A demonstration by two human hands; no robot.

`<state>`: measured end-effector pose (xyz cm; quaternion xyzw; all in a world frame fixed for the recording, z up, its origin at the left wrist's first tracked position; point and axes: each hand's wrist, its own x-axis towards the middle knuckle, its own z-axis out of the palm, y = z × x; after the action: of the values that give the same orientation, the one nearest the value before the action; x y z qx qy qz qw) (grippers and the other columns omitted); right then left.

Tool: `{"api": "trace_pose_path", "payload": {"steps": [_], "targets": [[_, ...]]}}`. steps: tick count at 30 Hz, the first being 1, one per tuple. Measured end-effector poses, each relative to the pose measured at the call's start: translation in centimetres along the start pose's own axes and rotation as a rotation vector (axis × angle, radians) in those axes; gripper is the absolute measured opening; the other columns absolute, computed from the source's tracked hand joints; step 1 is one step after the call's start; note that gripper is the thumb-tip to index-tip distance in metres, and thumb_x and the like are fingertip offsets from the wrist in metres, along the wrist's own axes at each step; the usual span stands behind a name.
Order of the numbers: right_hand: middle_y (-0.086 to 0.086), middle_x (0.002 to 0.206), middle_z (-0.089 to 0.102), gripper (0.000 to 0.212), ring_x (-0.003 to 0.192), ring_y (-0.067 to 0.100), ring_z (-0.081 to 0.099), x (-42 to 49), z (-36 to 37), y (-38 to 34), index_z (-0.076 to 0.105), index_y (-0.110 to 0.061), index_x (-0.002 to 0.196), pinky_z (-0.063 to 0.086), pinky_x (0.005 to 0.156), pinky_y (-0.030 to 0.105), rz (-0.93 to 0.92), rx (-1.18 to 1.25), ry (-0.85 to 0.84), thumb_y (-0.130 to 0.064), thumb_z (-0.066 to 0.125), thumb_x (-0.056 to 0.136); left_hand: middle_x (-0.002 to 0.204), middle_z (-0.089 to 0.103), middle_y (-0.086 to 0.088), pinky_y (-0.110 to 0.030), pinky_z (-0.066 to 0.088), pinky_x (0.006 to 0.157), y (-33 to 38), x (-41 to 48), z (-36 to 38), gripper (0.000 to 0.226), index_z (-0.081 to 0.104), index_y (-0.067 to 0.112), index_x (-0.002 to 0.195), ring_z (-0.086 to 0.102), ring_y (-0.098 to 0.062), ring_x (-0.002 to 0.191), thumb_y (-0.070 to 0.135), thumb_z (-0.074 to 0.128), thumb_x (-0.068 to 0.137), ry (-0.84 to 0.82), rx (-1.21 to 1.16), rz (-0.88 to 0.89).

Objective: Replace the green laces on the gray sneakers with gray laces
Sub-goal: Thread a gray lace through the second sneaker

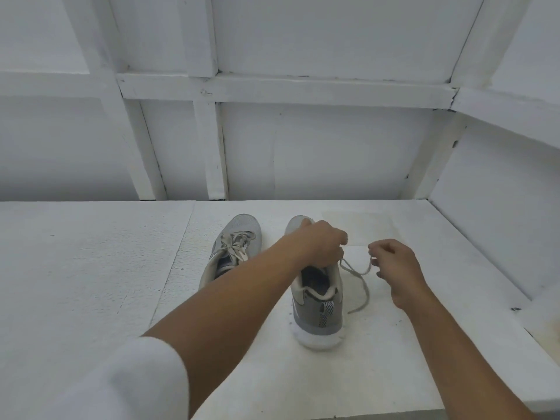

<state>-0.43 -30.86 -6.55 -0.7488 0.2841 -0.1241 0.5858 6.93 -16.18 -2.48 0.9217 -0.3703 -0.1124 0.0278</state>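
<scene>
White table (91, 268), two gray sneakers, toes pointing away. Left sneaker (233, 237) laced and tied. Left hand (321, 244) curls over right sneaker (318, 310), pinching its lace (362, 286); right hand (394, 262) pinches the same lace nearby, its end trailing onto the table.

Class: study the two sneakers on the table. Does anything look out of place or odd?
Yes. The near sneaker has its lace undone, with one end trailing off its side onto the table. The far sneaker is tied.

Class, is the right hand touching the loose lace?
Touching. The head view shows the right hand pinching the lace between its fingers, beside the right sneaker.
</scene>
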Motion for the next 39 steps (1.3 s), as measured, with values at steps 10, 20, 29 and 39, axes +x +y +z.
{"api": "trace_pose_path", "payload": {"steps": [10, 20, 29, 39], "targets": [[0.002, 0.067, 0.057, 0.013, 0.057, 0.014, 0.05, -1.2, 0.2, -2.5, 0.061, -0.028, 0.093, 0.041, 0.061, 0.027, -0.263, -0.32, -0.265, -0.021, 0.051, 0.096, 0.106, 0.07, 0.003, -0.03, 0.047, 0.085, 1.4, -1.2, -3.0, 0.039, 0.048, 0.022, 0.132, 0.055, -0.015, 0.094, 0.022, 0.054, 0.093, 0.25, -0.331, 0.119], [0.013, 0.104, 0.065, 0.02, 0.089, 0.024, 0.065, 2.4, -0.3, -5.7, 0.06, -0.002, 0.111, 0.053, 0.075, 0.032, -0.099, 0.198, -0.204, -0.006, 0.05, 0.095, 0.106, 0.071, 0.006, -0.036, 0.049, 0.089, 1.3, -5.3, -0.2, 0.036, 0.053, 0.02, 0.127, 0.059, -0.014, 0.099, 0.019, 0.059, 0.091, 0.393, -0.514, 0.085], [0.003, 0.082, 0.067, 0.018, 0.042, 0.011, 0.035, 0.2, 0.3, -9.0, 0.051, -0.024, 0.117, 0.028, 0.041, 0.02, -0.364, 0.23, -0.208, -0.02, 0.041, 0.103, 0.105, 0.06, 0.003, -0.029, 0.049, 0.083, 0.1, -7.2, 5.6, 0.015, 0.059, 0.021, 0.106, 0.058, -0.012, 0.096, 0.03, 0.051, 0.096, 0.829, -0.904, -0.488], [-0.002, 0.077, 0.072, 0.015, 0.049, -0.001, 0.048, -2.4, 2.5, -6.6, 0.073, -0.016, 0.094, 0.037, 0.05, 0.011, -0.436, -0.039, -0.374, -0.014, 0.059, 0.095, 0.096, 0.066, 0.001, -0.033, 0.053, 0.079, -0.2, -6.4, 7.1, 0.026, 0.064, 0.016, 0.104, 0.062, -0.012, 0.086, 0.039, 0.054, 0.095, 0.822, -0.975, -0.543]]}}
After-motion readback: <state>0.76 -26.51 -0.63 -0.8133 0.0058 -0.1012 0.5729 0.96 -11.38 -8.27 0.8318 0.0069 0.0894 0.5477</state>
